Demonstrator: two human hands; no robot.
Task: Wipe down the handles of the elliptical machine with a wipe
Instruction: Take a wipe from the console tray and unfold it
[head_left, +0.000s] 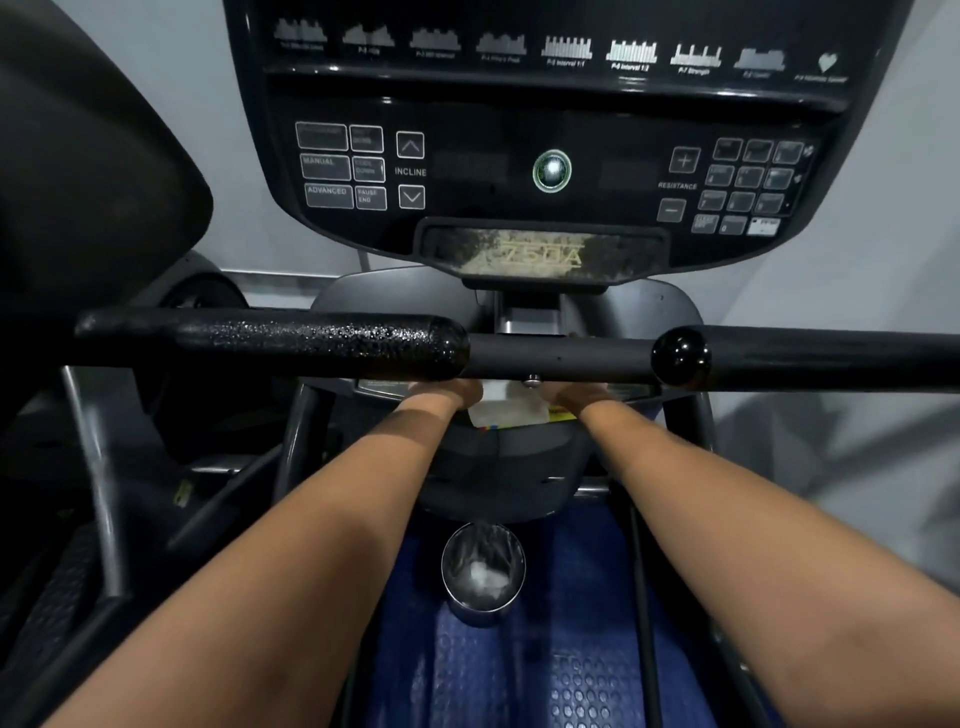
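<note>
Handles of the elliptical machine are two thick black bars running across the middle: the left handle (322, 343) looks wet and speckled, and the right handle (810, 356) ends in a shiny round knob. Just under them, a white wipe packet (506, 410) sits between the left hand (457, 392) and the right hand (566, 397). Both hands touch it, but the bars hide the fingers, so I cannot tell their grip. Above is the black button console (550, 171). Below is a shiny metal cup (483, 571).
</note>
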